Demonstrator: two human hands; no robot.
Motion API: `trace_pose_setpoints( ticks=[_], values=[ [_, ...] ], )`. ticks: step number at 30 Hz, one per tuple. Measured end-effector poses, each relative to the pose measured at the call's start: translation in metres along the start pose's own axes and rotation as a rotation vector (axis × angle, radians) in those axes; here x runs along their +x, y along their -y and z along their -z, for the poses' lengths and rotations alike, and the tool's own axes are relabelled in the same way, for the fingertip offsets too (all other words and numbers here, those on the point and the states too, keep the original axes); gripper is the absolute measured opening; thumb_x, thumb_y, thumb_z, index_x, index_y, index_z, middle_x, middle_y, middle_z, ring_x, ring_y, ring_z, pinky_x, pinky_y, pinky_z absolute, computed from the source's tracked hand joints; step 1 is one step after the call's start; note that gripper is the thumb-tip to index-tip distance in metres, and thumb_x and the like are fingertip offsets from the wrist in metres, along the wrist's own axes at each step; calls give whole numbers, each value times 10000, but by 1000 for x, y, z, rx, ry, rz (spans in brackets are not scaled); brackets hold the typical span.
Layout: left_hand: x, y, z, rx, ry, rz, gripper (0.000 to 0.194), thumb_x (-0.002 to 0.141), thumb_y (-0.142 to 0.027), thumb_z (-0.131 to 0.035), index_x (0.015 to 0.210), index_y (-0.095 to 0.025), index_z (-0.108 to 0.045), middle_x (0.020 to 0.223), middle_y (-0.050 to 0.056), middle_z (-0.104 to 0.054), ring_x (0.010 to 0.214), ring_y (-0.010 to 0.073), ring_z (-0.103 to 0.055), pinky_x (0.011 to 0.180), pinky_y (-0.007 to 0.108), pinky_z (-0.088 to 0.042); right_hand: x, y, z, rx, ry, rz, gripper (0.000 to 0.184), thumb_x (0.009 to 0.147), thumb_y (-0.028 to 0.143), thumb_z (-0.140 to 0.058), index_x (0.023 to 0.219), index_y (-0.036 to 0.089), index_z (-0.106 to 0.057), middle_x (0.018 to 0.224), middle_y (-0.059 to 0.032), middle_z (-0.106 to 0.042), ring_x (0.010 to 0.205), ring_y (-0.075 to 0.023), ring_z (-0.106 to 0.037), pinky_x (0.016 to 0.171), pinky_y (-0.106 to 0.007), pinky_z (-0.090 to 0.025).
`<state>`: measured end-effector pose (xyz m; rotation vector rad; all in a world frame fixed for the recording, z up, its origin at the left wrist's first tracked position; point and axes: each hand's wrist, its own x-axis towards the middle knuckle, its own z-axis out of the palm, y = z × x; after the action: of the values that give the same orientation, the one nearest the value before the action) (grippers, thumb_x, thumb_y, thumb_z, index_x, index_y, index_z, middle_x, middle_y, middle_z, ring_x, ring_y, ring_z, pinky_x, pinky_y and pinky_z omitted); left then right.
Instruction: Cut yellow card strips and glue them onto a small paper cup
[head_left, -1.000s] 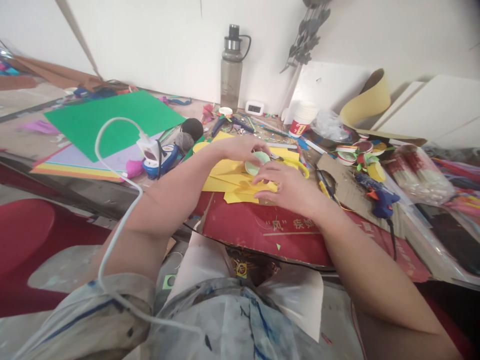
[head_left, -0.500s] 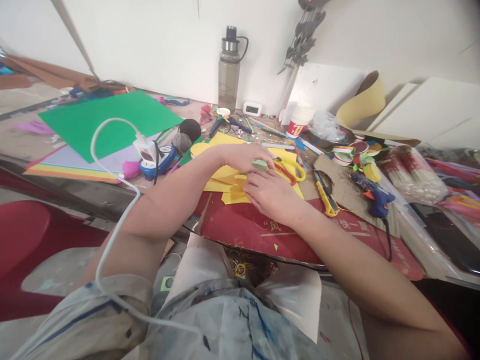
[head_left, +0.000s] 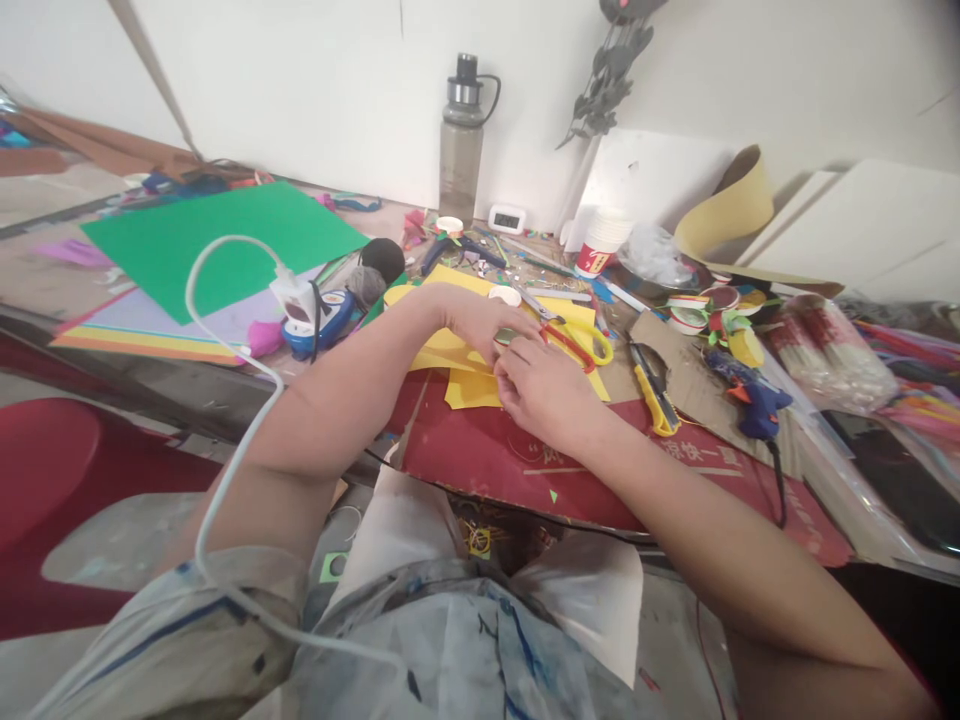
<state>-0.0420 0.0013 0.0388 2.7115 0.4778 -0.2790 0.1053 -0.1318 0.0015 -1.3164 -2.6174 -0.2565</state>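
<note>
My left hand and my right hand meet over yellow paper sheets, their fingers curled and closed around a small pale green piece, probably paper. Most of that piece is hidden by the fingers. Just beyond the left fingers stands a small white round piece. Scissors with yellow handles lie beside the right hand, and a red-orange handle shows next to them. A yellow utility knife rests further right.
Red cardboard covers the table's front. A blue glue gun, a phone and paper cups are right. Behind stand a bottle and a small clock. A white cable crosses my left arm.
The green piece has tilted and sunk lower between my fingers, so less of it shows. My right hand has shifted slightly right, and the white round piece has come into sight.
</note>
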Motion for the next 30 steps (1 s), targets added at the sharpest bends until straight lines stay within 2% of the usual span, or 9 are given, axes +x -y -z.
trace_pose_setpoints(
  ticks=[4, 8, 12, 15, 21, 30],
  values=[
    [3, 2, -2, 8, -4, -44, 771, 728, -247, -705, 1487, -257, -565, 1591, 46, -543, 1516, 283, -434, 1294, 429, -271, -1, 2, -1, -39, 34, 19, 253, 978, 122, -493, 1066, 82, -727, 1010, -165, -703, 963, -282, -621, 895, -409, -447],
    [1, -2, -2, 11, -58, -34, 667, 788, -243, -672, 1448, -190, -588, 1576, 88, -557, 1472, 284, -486, 1275, 429, -313, -2, 1, -4, -82, -16, 39, 266, 981, 109, -474, 1053, 84, -729, 992, -169, -707, 958, -288, -628, 871, -411, -452],
    [-2, -10, 0, 42, -18, 8, 704, 786, -215, -654, 1477, -141, -542, 1630, 121, -496, 1538, 277, -417, 1302, 420, -254, -1, -1, -3, -79, -62, 51, 252, 980, 127, -500, 1075, 86, -729, 989, -165, -710, 944, -281, -638, 881, -413, -468],
    [-2, -11, 1, 49, 16, 29, 764, 751, -233, -684, 1494, -157, -522, 1660, 113, -457, 1578, 299, -353, 1316, 446, -211, 0, 1, 0, -71, -3, 33, 259, 980, 119, -513, 1119, 78, -727, 1034, -171, -720, 996, -293, -653, 917, -424, -477],
    [-4, -13, 2, 53, 18, 25, 793, 719, -192, -665, 1496, -150, -516, 1678, 130, -425, 1588, 276, -345, 1310, 383, -225, 2, 9, 5, -70, 134, 17, 316, 1015, 109, -447, 1186, 74, -710, 1180, -192, -715, 1131, -331, -656, 958, -458, -482],
    [-5, -18, 1, 83, -38, 70, 682, 811, -187, -596, 1489, -176, -533, 1640, 113, -488, 1497, 262, -464, 1260, 405, -332, 2, 8, 8, -79, 101, -5, 261, 1001, 116, -498, 1134, 93, -721, 1120, -182, -721, 1047, -304, -665, 905, -434, -483]
  ],
)
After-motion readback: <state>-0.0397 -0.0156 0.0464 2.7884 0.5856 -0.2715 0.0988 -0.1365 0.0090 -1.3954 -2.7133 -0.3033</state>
